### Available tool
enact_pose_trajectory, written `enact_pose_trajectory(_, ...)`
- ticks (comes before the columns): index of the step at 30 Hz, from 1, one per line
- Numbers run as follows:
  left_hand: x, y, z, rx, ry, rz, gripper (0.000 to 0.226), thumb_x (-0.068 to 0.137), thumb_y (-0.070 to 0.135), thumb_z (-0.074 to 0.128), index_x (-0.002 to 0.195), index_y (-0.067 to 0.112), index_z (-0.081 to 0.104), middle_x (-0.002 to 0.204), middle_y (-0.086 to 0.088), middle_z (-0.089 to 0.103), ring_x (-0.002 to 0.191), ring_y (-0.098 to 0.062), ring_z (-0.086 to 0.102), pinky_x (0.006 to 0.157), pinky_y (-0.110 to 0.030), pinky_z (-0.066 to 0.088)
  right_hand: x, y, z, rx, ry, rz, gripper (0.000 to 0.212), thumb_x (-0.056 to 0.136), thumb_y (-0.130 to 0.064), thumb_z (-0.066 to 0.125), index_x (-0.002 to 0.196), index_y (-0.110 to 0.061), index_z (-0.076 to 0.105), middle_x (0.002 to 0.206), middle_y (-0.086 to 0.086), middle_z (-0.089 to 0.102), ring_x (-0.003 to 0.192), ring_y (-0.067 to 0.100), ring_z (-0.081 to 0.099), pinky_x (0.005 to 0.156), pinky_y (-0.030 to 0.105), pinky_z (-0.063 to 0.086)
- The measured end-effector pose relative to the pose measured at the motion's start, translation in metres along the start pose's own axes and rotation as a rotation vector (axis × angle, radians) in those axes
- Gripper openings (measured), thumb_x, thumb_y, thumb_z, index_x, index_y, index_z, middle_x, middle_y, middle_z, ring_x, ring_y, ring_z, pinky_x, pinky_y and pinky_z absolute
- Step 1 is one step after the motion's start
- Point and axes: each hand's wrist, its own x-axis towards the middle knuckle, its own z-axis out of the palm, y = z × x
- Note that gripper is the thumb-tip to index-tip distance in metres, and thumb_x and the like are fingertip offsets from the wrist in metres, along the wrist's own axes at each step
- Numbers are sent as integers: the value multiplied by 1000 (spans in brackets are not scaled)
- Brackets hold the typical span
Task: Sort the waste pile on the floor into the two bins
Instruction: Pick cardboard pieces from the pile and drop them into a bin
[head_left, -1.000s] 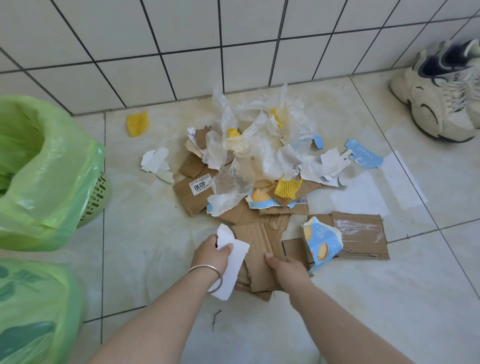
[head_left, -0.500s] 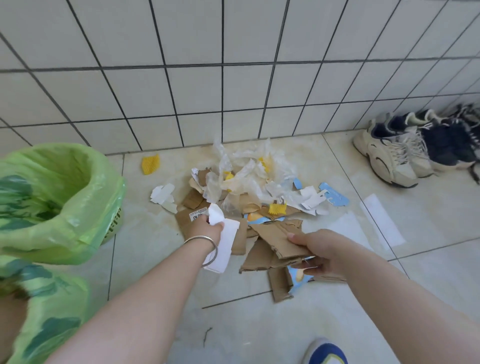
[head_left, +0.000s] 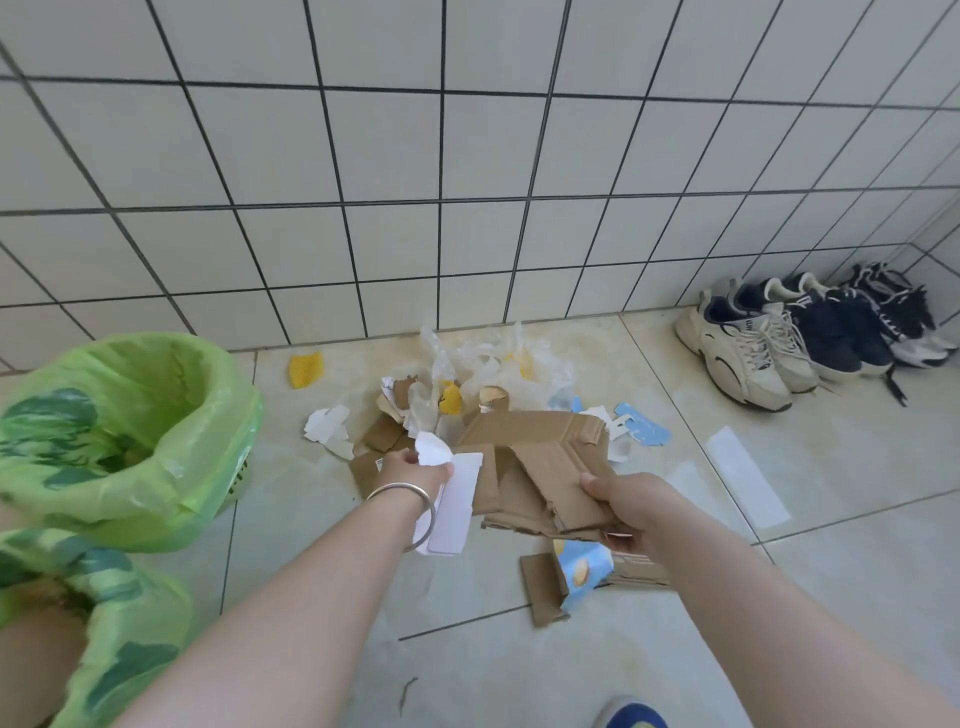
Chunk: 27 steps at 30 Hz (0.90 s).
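Note:
My left hand (head_left: 410, 470), a bangle on its wrist, grips white paper pieces (head_left: 454, 501) above the floor. My right hand (head_left: 631, 506) holds a stack of torn brown cardboard (head_left: 540, 467), lifted off the floor. Behind both lies the waste pile (head_left: 467, 384) of clear plastic, yellow foam net, paper scraps and cardboard, against the wall. Under my right hand a blue snack wrapper (head_left: 579, 571) and more cardboard (head_left: 543, 587) lie on the tiles. Two bins lined with green bags stand at the left: the far bin (head_left: 208, 395) and the near bin (head_left: 130, 639).
A yellow foam net (head_left: 305, 370) lies alone near the wall. White paper strips (head_left: 748, 480) lie to the right on the floor. Several sneakers (head_left: 753, 348) line the right wall corner. A blue shoe tip (head_left: 631, 716) shows at the bottom edge.
My right hand has lifted the cardboard stack off the floor and higher. My left hand rose with the white paper. The view has pulled back and up from the pile.

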Motion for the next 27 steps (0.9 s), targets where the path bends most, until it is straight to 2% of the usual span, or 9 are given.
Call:
enact_pose_trajectory(3, 1, -5, -1, -109, -61, -83, 45, 84, 27, 67, 125, 11, 55, 111, -9, 58, 94, -25, 51, 84, -32, 42, 5, 6, 4, -34, 3, -33, 21, 91, -26, 61, 105, -10, 59, 105, 13, 62, 91, 27, 60, 60, 29, 50)
enact_pose_trajectory(6, 7, -10, 0, -223, -96, -103, 36, 87, 25, 64, 119, 8, 58, 103, -9, 59, 92, -25, 54, 81, -30, 40, 15, 15, 5, -72, 2, -25, 32, 90, -26, 62, 117, -10, 60, 114, 14, 65, 105, 30, 62, 74, 33, 53)
enact_pose_trajectory(10, 13, -6, -2, -535, -251, -129, 9, 93, 19, 55, 95, 13, 61, 80, -4, 69, 77, -21, 59, 83, -39, 48, 24, 25, 5, -117, -7, -35, 39, 88, -28, 64, 122, -12, 59, 109, 10, 67, 97, 27, 64, 73, 33, 56)
enact_pose_trajectory(12, 18, -5, 0, -594, -293, -134, 13, 93, 20, 55, 102, 13, 62, 90, -5, 68, 81, -20, 61, 85, -41, 49, 27, 28, 8, -136, -25, -53, 36, 87, -29, 64, 119, -12, 61, 105, 7, 68, 94, 25, 64, 73, 33, 55)
enact_pose_trajectory(16, 25, -5, 9, -657, -182, -155, 8, 91, 18, 58, 94, 12, 61, 84, -3, 63, 74, -18, 59, 67, -32, 49, 29, 31, 20, -216, -98, -90, 32, 86, -31, 65, 115, -16, 64, 104, 5, 70, 98, 27, 66, 91, 42, 54)
enact_pose_trajectory(19, 31, -4, 14, -643, 14, -92, 22, 90, 24, 60, 110, 16, 62, 99, -3, 65, 89, -22, 61, 82, -32, 49, 30, 30, 28, -301, -127, -115, 33, 88, -33, 63, 118, -20, 62, 110, 5, 68, 101, 25, 65, 86, 35, 55)
enact_pose_trajectory(21, 31, -2, 14, -639, 149, -30, 24, 91, 25, 58, 114, 18, 61, 98, 0, 61, 91, -22, 55, 81, -30, 43, 32, 30, 31, -360, -137, -126, 34, 88, -34, 61, 120, -21, 61, 112, 4, 67, 103, 24, 64, 88, 35, 54)
enact_pose_trajectory(24, 31, -1, 3, -596, 274, 49, 13, 92, 28, 55, 102, 22, 62, 77, 5, 58, 86, -23, 56, 84, -32, 47, 35, 27, 31, -418, -131, -126, 33, 90, -31, 59, 120, -17, 61, 112, 6, 67, 103, 24, 63, 90, 35, 53)
enact_pose_trajectory(27, 38, -8, -22, -397, 337, 130, 12, 89, 33, 56, 90, 22, 59, 81, -1, 60, 88, -30, 60, 87, -35, 50, 37, 22, 27, -459, -81, -114, 34, 92, -29, 58, 122, -14, 59, 114, 8, 65, 102, 25, 62, 84, 33, 53)
